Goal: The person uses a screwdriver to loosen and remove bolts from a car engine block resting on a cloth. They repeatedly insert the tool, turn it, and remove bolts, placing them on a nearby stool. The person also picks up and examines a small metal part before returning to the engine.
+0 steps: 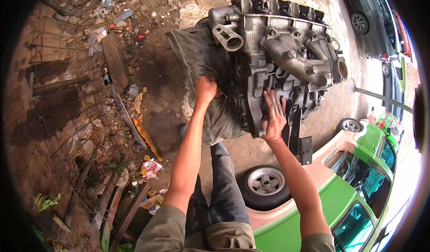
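A large grey engine (264, 59) stands ahead of me, with valve gear along its far top and a ribbed manifold (298, 57) on its right side. My left hand (206, 90) is closed in a fist at the engine's left end. From its fingers a thin metal rod (223, 92) points toward the dark round part (238, 108) there; most of the rod is hidden by the hand. Flat against the engine's near side rests my right hand (274, 115), fingers stretched out and darkened with grease. A dirty olive cloth (192, 50) hangs behind and below my left hand.
A black metal bracket (295, 133) juts out beside my right hand. Close on the right are a loose wheel (265, 182) and a green car (322, 202). Rubble, a wooden block (115, 61), a yellow strip (148, 137) and planks litter the ground at left.
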A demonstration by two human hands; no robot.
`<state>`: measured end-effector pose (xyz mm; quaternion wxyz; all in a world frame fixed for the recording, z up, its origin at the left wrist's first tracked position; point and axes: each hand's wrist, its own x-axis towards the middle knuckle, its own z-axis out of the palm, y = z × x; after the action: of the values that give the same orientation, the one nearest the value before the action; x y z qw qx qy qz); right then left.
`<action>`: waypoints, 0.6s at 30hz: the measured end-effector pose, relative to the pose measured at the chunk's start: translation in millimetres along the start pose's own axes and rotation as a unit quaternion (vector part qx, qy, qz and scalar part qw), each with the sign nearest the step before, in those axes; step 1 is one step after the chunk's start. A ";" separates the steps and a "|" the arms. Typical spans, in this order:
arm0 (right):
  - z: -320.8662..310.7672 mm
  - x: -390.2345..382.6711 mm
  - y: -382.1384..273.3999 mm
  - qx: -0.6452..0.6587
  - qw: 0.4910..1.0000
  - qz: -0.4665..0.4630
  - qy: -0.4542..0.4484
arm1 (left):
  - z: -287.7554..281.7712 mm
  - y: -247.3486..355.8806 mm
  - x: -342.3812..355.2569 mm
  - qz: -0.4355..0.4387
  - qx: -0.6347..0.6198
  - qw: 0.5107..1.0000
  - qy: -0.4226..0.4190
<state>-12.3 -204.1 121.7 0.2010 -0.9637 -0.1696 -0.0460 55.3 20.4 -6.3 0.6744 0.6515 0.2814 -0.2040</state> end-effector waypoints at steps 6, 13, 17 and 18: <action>1.0 -0.1 0.1 -0.006 1.000 0.004 -0.004 | 7.8 12.4 10.9 0.024 0.117 0.993 0.005; 0.3 0.0 0.1 -0.004 1.000 0.004 -0.002 | 29.8 8.9 -45.5 0.233 0.235 0.929 0.168; 0.7 0.0 0.6 -0.001 1.000 -0.001 0.003 | 43.3 -29.6 -88.8 0.343 0.153 0.907 0.192; 0.6 -0.1 0.4 -0.001 1.000 0.000 0.003 | 45.6 -43.0 -99.4 0.325 0.117 0.919 0.192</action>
<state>-12.3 -204.2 120.9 0.2006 -0.9638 -0.1688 -0.0492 -42.5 -37.0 24.6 0.5558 0.8077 0.1525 0.1240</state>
